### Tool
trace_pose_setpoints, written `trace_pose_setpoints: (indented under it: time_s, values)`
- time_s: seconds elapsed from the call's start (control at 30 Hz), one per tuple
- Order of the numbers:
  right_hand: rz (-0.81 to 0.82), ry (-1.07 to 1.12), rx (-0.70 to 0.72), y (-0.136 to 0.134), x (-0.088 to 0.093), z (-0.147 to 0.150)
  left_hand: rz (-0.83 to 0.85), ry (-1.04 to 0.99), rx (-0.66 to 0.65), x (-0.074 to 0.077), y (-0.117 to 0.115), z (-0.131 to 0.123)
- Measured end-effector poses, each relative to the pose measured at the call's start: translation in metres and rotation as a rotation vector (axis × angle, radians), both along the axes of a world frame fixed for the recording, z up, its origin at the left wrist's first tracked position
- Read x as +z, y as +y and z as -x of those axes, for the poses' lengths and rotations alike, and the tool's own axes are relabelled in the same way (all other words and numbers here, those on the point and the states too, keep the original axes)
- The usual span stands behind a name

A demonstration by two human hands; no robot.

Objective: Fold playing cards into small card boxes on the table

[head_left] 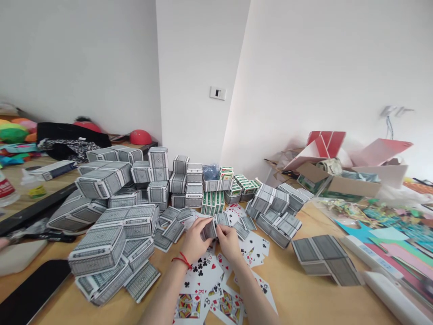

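Note:
My left hand [198,239] and my right hand [228,241] meet over the middle of the table, fingers closed on a grey-backed playing card [209,229] held between them. It looks bent or folded, and the fingers partly cover it. Under my forearms lie loose face-up cards [203,271], kings and clubs among them. Several grey folded-card pieces [174,230] rest just left of my left hand, and a few more [241,229] are close to my right hand. A red string bracelet [182,259] circles my left wrist.
Grey card-built blocks [111,180] are stacked high at left, with more blocks [274,205] at right. Green-and-white card boxes [213,202] stand behind my hands. A black phone-like slab [37,291] lies front left. An open carton [352,186] and coloured paper [395,253] sit right.

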State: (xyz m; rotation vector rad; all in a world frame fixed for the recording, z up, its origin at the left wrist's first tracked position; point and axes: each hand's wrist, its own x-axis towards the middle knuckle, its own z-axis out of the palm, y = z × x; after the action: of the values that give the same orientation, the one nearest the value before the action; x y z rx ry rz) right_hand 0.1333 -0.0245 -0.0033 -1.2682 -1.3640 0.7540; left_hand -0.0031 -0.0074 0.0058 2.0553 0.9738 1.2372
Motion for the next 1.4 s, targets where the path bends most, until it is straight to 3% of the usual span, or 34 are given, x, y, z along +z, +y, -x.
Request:
trace_pose_setpoints:
  time_s: [0.13, 0.37, 0.53, 0.73, 0.9, 1.13, 1.23, 1.4]
  values:
    - [0.033, -0.045, -0.062, 0.000, -0.003, 0.002, 0.003, 0.007, 0.000, -0.001, 0.001, -0.001]
    - [-0.137, -0.295, -0.089, -0.006, 0.001, 0.006, 0.012, 0.011, -0.011, 0.002, 0.001, 0.001]
    - [-0.096, -0.269, -0.110, -0.007, 0.002, 0.005, 0.005, 0.002, -0.008, 0.003, -0.002, -0.004]
    - [-0.103, -0.313, -0.113, -0.007, 0.002, 0.008, 0.044, -0.064, 0.015, -0.005, -0.002, -0.010]
    - [-0.111, -0.394, -0.100, -0.011, 0.003, 0.011, 0.091, -0.116, -0.029, -0.005, -0.002, -0.010]
    - [-0.149, -0.405, -0.088, -0.008, -0.002, 0.009, 0.194, -0.250, -0.191, 0.008, -0.006, -0.005]
    - [-0.168, -0.387, -0.077, -0.006, -0.004, 0.009, 0.241, -0.286, -0.130, 0.012, -0.002, -0.003]
    - [-0.179, -0.411, -0.035, -0.007, -0.003, 0.010, 0.146, -0.211, -0.035, 0.010, 0.005, 0.000]
